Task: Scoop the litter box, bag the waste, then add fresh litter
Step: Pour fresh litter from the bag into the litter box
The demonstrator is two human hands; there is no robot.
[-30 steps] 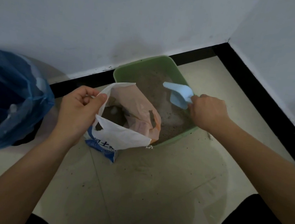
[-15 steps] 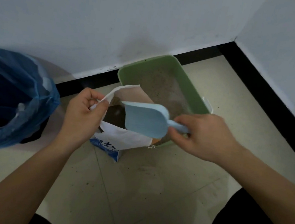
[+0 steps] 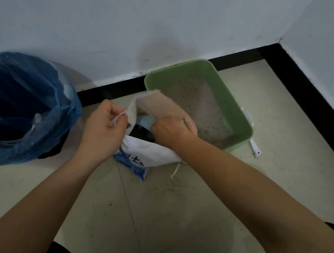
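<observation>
Now | left hand [image 3: 103, 131] pinched sack [image 3: 148, 155] rim tight, holding mouth open | right hand [image 3: 170, 132] down in sack, curled round blue scoop [image 3: 144, 122], likely loading fresh litter | litter box [image 3: 243, 124] touching sack's far side, for a short carry | bin [image 3: 24, 110] left, apart.

Pretty dim overall, flat soft indoor light with a cool grey-blue cast on the wall [image 3: 173, 23], no hard highlights anywhere, just a faint sheen on the blue bin liner [image 3: 18, 109]. Light seems to come from above and behind, since a big soft shadow pools on the floor [image 3: 172, 220] toward its near edge and a smudgy one sits on the wall above the litter box [image 3: 243, 122]. The mouth of the litter bag [image 3: 150, 154] goes nearly black, half swallowing the scoop [image 3: 144, 121]. The left hand [image 3: 103, 131] and the bag's rim are smeared with motion blur, and the wide lens bows the black skirting [image 3: 311, 97] and stretches both forearms toward the bottom corners
</observation>
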